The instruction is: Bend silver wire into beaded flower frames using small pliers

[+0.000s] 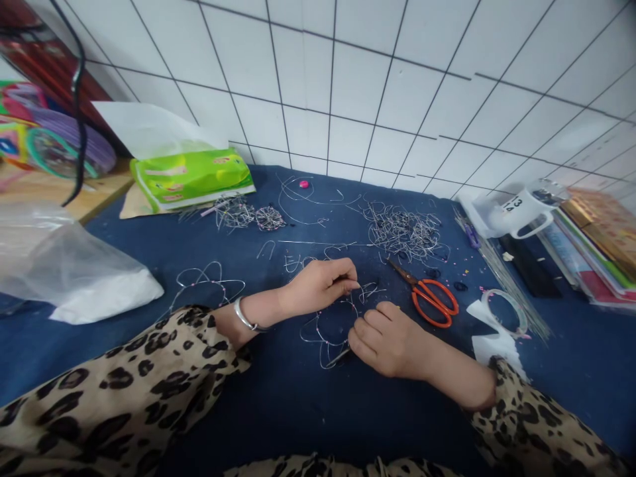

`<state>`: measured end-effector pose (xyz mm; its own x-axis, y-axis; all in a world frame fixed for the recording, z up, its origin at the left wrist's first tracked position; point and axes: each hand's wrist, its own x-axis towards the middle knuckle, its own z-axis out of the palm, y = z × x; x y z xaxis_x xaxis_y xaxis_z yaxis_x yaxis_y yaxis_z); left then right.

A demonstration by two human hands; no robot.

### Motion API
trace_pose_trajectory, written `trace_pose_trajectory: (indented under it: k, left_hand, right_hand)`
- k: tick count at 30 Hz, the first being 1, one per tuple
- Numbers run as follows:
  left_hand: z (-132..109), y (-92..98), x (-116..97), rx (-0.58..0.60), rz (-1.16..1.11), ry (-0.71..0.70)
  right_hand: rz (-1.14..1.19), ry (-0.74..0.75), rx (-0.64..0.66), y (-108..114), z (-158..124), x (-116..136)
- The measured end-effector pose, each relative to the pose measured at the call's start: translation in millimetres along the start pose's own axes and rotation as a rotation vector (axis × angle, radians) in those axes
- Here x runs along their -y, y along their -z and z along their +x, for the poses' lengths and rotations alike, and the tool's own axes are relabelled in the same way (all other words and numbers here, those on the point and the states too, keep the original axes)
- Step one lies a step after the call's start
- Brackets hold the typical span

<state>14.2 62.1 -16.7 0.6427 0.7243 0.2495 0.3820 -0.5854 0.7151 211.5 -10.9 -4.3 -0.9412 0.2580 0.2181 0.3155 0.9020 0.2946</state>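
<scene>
A thin beaded wire flower shape [322,331] lies on the blue cloth [278,397] between my hands. My left hand [320,285] is closed in a pinch on one wire end at the upper side of the shape. My right hand [387,338] is curled, fingers closed on the wire and on a dark slim tool tip that pokes out at its lower left. Both wrists rest on the cloth. A silver bangle [244,317] sits on my left wrist.
Orange-handled scissors [430,298] lie just right of my hands. A tangle of wire pieces [402,228] sits behind, another finished wire flower [206,281] at left. A green tissue pack [191,175], a plastic bag [64,265], a white mug [521,209] and a tape roll [504,311] surround the area.
</scene>
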Motion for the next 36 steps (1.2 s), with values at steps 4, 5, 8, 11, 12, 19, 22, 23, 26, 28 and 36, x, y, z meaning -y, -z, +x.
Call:
trace_pose_trajectory:
  k: [4,5,8,11,12,19,22,23,26,28,36]
  left_hand:
    - [-1.1,-1.6,1.7,-0.023,0.052,-0.009]
    - [-1.4,-2.2,2.2,-0.030,0.074,-0.025]
    - [-2.3,-4.6,3.3,-0.030,0.150,-0.103]
    - [-3.0,-7.0,3.8,-0.034,0.230,-0.162]
    - [-3.1,-7.6,3.8,-0.041,0.255,-0.169]
    - [-4.4,-8.9,2.0,-0.054,0.277,-0.177]
    - [-4.0,-7.7,0.6,-0.046,0.220,-0.145]
    - [-3.7,-7.1,0.3,-0.051,0.200,-0.130]
    - [-2.9,-5.1,0.1,-0.072,0.155,-0.083]
    - [-2.5,-4.4,0.5,-0.078,0.138,-0.053]
    - [-2.4,-3.1,3.1,-0.099,0.139,-0.043]
  right_hand:
    - [-0.021,0.006,-0.032,2.0,-1.0,-0.3]
    - [-0.032,0.006,-0.044,2.4,-1.4,-0.4]
    - [-0.066,-0.001,-0.082,2.9,-2.8,-0.6]
    - [-0.093,-0.006,-0.101,3.2,-3.6,-0.8]
    - [-0.100,-0.009,-0.103,3.4,-3.7,-0.9]
    - [-0.108,-0.024,-0.108,3.9,-3.1,-1.6]
    - [-0.098,-0.040,-0.089,2.8,-2.8,-1.6]
    - [-0.092,-0.046,-0.082,2.3,-2.8,-1.6]
    - [-0.069,-0.064,-0.059,0.8,-2.7,-1.4]
    - [-0.049,-0.079,-0.036,-0.1,-2.7,-1.5]
    - [0.084,-0.270,-0.006,0.6,-5.1,-4.6]
